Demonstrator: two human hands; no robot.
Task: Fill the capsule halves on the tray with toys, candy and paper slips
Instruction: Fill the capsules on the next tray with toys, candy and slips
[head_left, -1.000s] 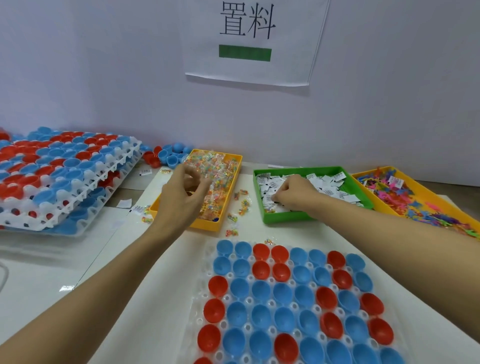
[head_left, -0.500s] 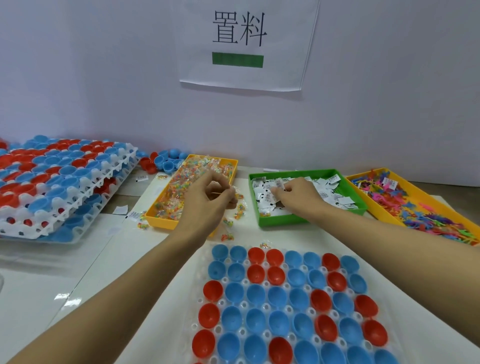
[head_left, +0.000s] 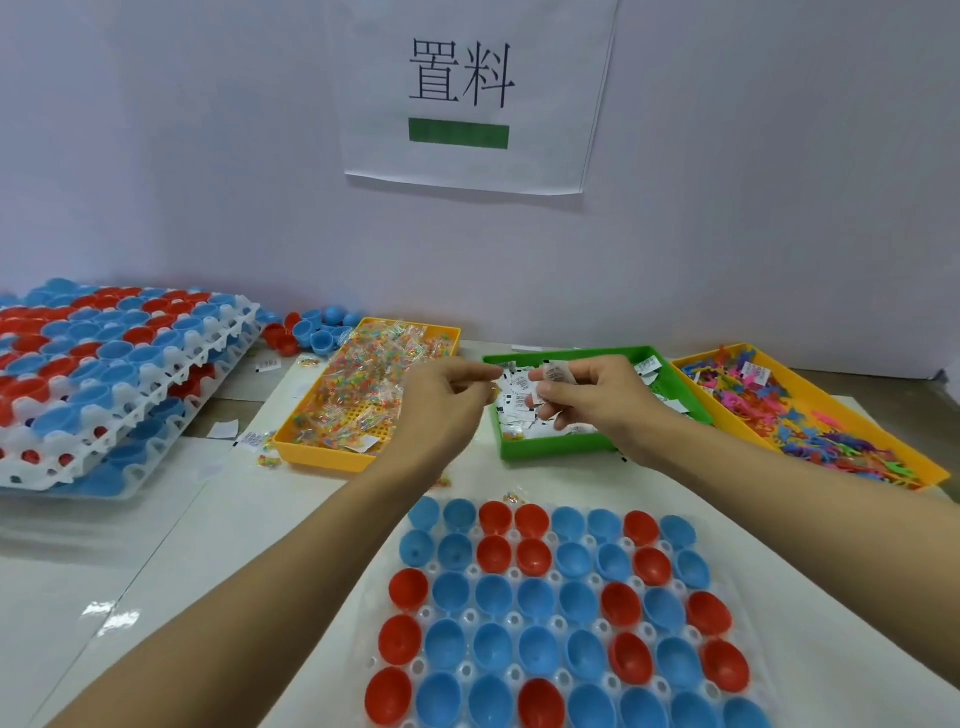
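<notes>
- Your left hand (head_left: 441, 400) hangs above the gap between the two bins on your left side, fingers curled, with thumb and forefinger pinched together at the tips. What that grip holds is too small to make out.
- Your right hand (head_left: 592, 397) is raised over the green bin (head_left: 550, 447), and its grip pinches a white paper slip (head_left: 556, 373) between thumb and forefinger.
- The two hands are near each other, fingertips facing across a small gap, both well beyond the far edge of the tray.
- The tray (head_left: 519, 577) lies on the counter (head_left: 249, 525) just in front of you, below both forearms. Its capsule halves (head_left: 571, 644), blue and red, sit open side up in rows.
- A small candy packet (head_left: 511, 497) lies on the counter touching the tray's far edge.
- The green bin holds more loose slips, directly under your right hand.
- The yellow bin (head_left: 311, 449) to your left of it holds clear-wrapped candy (head_left: 363, 379); your left hand hides its near right corner.
- A second yellow bin (head_left: 852, 415) on your far right holds small bright plastic toys (head_left: 779, 410), well apart from both hands.
- On your far left, a stack of white trays (head_left: 156, 395) filled with red and blue halves rests on the counter.
- Loose halves (head_left: 317, 332) lie against the wall behind the candy bin.
- A paper sign (head_left: 467, 93) with two printed characters and a green bar hangs on the wall.
</notes>
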